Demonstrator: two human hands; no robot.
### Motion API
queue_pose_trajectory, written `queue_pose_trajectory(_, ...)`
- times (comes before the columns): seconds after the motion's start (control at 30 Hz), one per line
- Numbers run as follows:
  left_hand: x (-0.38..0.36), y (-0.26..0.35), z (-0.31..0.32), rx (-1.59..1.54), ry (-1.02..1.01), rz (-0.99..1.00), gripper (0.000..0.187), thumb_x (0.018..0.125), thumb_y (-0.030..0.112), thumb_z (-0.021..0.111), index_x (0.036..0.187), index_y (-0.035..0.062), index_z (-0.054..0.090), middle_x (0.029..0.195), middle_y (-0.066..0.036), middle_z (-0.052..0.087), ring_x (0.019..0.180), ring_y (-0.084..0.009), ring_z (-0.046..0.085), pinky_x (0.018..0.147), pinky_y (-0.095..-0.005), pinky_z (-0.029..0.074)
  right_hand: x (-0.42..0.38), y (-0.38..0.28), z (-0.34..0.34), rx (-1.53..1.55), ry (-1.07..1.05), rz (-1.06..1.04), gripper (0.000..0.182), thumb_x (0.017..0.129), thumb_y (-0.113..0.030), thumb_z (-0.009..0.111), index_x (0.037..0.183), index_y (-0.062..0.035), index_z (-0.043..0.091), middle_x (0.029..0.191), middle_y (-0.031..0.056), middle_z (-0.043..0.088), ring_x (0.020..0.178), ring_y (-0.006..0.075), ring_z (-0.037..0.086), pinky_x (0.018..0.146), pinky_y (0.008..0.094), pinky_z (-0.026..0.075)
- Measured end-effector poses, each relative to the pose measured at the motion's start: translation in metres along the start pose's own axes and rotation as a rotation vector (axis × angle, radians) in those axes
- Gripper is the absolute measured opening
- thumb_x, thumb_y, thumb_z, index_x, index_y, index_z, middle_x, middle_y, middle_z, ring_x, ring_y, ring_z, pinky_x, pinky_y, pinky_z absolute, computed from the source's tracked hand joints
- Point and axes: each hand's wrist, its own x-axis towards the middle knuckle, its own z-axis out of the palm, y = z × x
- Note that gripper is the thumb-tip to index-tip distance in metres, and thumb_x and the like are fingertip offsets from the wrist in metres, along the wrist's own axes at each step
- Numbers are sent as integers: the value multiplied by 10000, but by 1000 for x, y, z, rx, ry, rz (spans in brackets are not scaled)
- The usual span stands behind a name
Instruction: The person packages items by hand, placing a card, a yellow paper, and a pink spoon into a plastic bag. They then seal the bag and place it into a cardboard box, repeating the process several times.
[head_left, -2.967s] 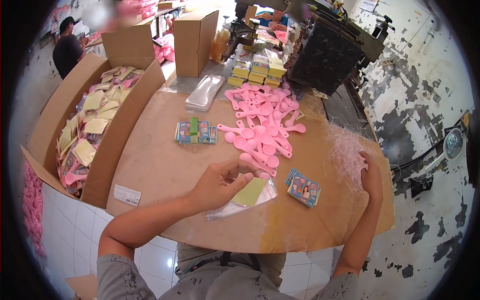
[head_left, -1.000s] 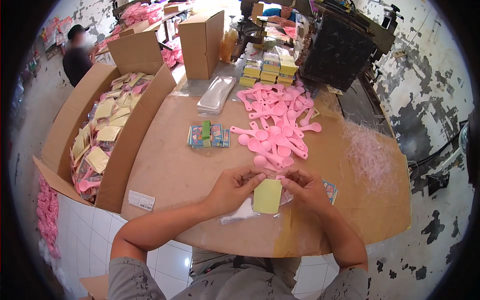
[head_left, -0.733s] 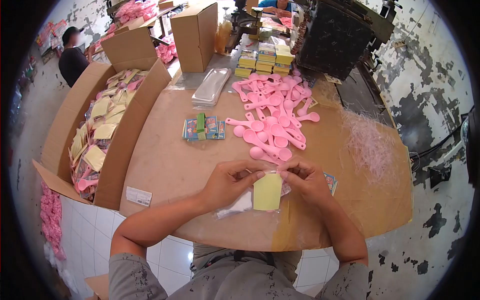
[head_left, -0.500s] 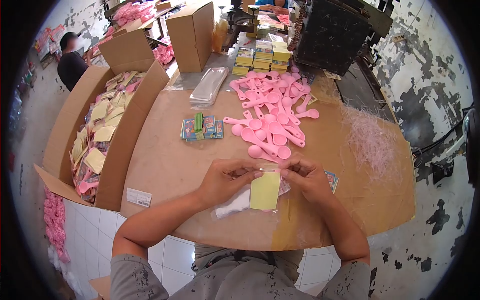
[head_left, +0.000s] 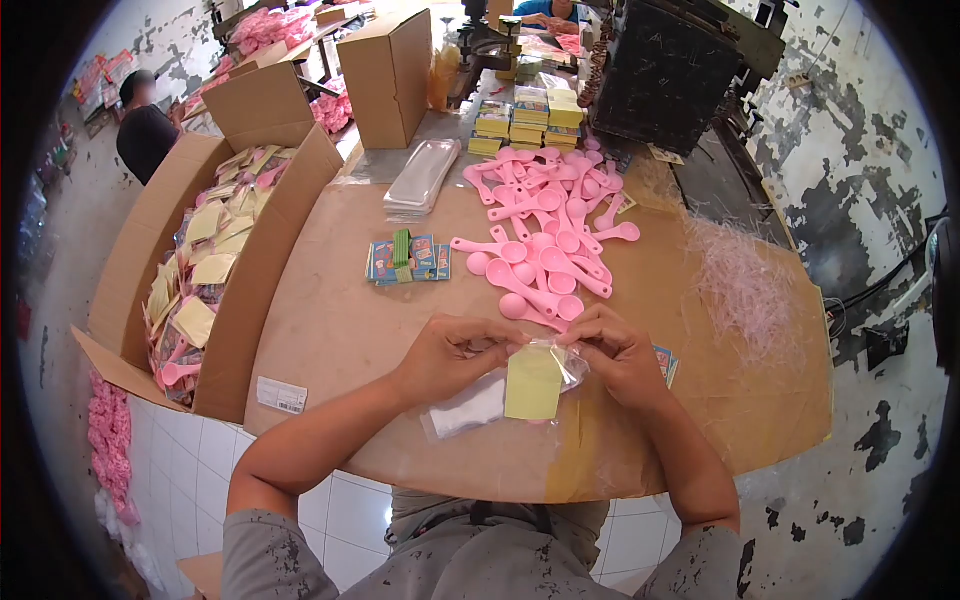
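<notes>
My left hand (head_left: 455,352) pinches the top left of a small clear plastic bag (head_left: 573,373) between thumb and fingers. At its top right, my right hand (head_left: 618,358) is closed on the same bag. A pale yellow card (head_left: 533,388) shows upright through the plastic, facing me. Under and left of it lie flat clear bags (head_left: 470,408) on the table. Just beyond my fingers spreads a heap of pink measuring spoons (head_left: 545,255). Printed cards (head_left: 664,362) lie partly hidden behind my right hand.
The cardboard-covered table (head_left: 330,330) holds a banded card bundle (head_left: 408,260), clear packaging (head_left: 422,178) and card stacks (head_left: 530,115). Left stands a carton (head_left: 225,335) of filled bags. Plastic shreds (head_left: 740,285) lie right. A black machine box (head_left: 660,75) stands behind; two people sit farther off.
The bag's clear top has come down over the card's upper edge and bulges out to the right. Both hands keep their pinch. The view has shifted slightly.
</notes>
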Motion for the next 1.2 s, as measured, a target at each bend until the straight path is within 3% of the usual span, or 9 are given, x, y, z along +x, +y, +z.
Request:
queue_pose_trajectory(0.4,2,-6,2,-285,8,-237,289,1073,211,626,1176,-36,737,1085,-101,768,948,-139,722,846,-295,602,0,-2,0,-115,5,-30,178,946,-15,706,1104,-12,786,1036,48,666,942,121,624,782,258,488)
queue_pose_trajectory(0.6,3,-8,3,-243,-8,-206,278,1038,164,683,1217,-46,718,1076,-99,760,973,-138,728,842,-298,620,1,2,0,-58,-24,-43,215,928,17,716,1137,5,765,1086,69,662,1017,144,656,876,290,537)
queue_pose_trajectory(0.7,4,-7,4,-261,20,-220,193,998,52,710,1164,-45,722,1072,-96,763,965,-127,728,808,-281,613,0,4,-1,-50,-36,-20,216,928,34,705,1136,9,758,1123,77,652,1033,155,659,892,301,546)
queue_pose_trajectory(0.8,5,0,2,-306,3,-266,189,1002,29,695,1173,-48,716,1077,-94,758,961,-128,730,807,-274,615,-1,6,-4,-41,-30,-1,258,939,36,694,1194,21,724,1157,72,644,1041,151,655,901,302,541)
queue_pose_trajectory(1.0,3,2,1,-301,9,-215,205,1005,29,692,1192,-54,702,1102,-110,753,984,-136,730,822,-285,615,-1,-1,1,206,-52,41,453,957,-9,707,1389,14,574,1197,55,634,1046,134,641,910,293,521)
queue_pose_trajectory(1.1,4,-3,0,-256,24,-117,218,1028,45,660,1222,-50,683,1113,-95,757,990,-145,733,864,-302,618,-2,-6,2,124,-159,102,477,952,-7,707,1405,6,555,1163,46,647,1036,131,642,910,292,518)
queue_pose_trajectory(1.2,7,4,-4,-280,-6,-145,241,1032,37,650,1259,-45,659,1154,-92,739,1049,-149,717,908,-307,601,-4,0,7,160,-115,181,446,954,-3,703,1379,23,570,1126,43,664,1018,126,644,913,292,517)
